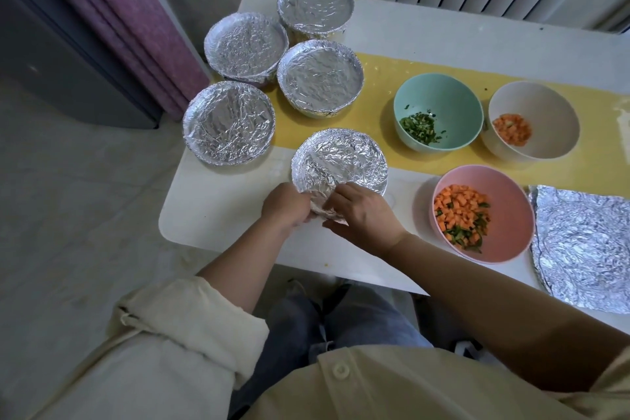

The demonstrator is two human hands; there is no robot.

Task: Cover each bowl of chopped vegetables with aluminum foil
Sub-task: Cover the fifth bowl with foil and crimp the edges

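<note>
White table (221, 215); left hand (284, 206), right hand (364, 211) pinch foil-covered bowl (341, 160) at near rim.

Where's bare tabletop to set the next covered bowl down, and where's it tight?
Free: the near-left corner of the table, below the covered bowls and left of the left hand; also the far strip behind the teal bowl and beige bowl. Crowded: the four covered bowls nearly rim to rim; pink bowl close beside the foil sheets.

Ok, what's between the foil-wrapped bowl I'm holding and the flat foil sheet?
Head view: the uncovered round pink bowl of diced carrot and greens sits between the foil-wrapped bowl and the flat foil sheet.
</note>
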